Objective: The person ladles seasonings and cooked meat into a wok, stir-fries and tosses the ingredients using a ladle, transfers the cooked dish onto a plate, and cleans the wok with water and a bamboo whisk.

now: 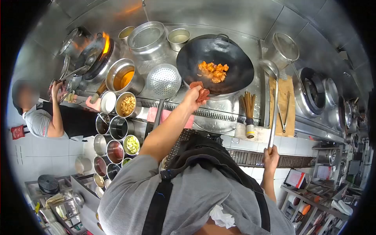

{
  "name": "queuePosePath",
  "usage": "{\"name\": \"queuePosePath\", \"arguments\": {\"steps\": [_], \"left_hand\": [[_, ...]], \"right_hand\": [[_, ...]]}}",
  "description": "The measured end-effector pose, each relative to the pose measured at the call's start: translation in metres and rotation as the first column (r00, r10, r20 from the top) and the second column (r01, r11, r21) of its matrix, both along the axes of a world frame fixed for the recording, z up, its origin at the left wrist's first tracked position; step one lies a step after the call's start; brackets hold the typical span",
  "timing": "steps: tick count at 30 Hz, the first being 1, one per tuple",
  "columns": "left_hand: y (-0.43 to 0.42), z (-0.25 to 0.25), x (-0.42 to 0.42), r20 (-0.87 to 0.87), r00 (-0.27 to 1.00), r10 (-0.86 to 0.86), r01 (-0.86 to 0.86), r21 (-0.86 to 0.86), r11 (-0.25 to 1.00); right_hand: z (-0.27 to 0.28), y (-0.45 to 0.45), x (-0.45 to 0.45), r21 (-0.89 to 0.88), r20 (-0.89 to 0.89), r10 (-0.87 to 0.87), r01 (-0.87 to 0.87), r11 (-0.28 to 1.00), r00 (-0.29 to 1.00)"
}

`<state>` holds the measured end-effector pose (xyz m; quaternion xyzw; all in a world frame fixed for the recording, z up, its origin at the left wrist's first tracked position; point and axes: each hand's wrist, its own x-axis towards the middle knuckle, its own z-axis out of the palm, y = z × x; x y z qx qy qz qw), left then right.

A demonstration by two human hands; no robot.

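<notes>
Floor and wall: white tile floor (45,150), with a shiny steel wall (235,17) behind the stoves.
Counter: wet steel counter (156,59) under the pots.
Co-worker: one person (46,117) at far left, beside a wok (83,60) with flames.
Tubs: one of light-brown pieces (136,95), one of chopped greens (131,136); others crowd around them.
Skimmer: one, with holes (163,78).
Left hand (191,98): fingers closed on one red cloth (203,94) at the near rim of the black wok (188,62).
Food: one heap of glossy orange pieces (213,71) inside that black wok.
Brush: one bundle (249,107), near the counter's front edge.
Right hand (270,157): closed around the handle of one ladle (275,111), its bowl right of the black wok.
Tongs: one pair (287,111), on a brown sheet (291,88).
Hard to see: co-worker's legs, lower tubs behind the left shoulder, the warped right-hand shelves.
</notes>
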<state>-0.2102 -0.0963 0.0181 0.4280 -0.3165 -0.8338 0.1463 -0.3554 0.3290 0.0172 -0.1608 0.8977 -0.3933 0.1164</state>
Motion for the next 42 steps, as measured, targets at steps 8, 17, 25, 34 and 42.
{"name": "queuePosePath", "arguments": {"steps": [8, 17, 25, 34, 42], "left_hand": [[0.079, 0.017, 0.067, -0.096, 0.982, 0.163, -0.163, 0.000, 0.987], [-0.018, -0.038, 0.010, -0.056, 0.997, -0.058, 0.055, -0.050, 0.997], [0.072, 0.023, 0.084, -0.019, 0.990, 0.141, -0.137, 0.128, 0.982], [-0.027, -0.035, 0.004, -0.110, 0.991, -0.070, 0.065, -0.044, 0.997], [0.049, -0.007, 0.082, -0.083, 0.995, -0.054, 0.058, 0.048, 0.997]], "right_hand": [[0.124, -0.003, -0.017, 0.389, -0.289, 0.458, -0.334, 0.858, 0.841], [0.072, -0.127, -0.053, 0.542, -0.275, 0.647, -0.441, 0.715, 0.711], [0.101, -0.103, 0.008, 0.319, -0.271, 0.543, -0.458, 0.830, 0.795], [0.085, -0.120, -0.003, 0.360, -0.195, 0.567, -0.480, 0.800, 0.800], [0.103, -0.105, 0.036, 0.323, -0.245, 0.468, -0.383, 0.865, 0.849]]}}
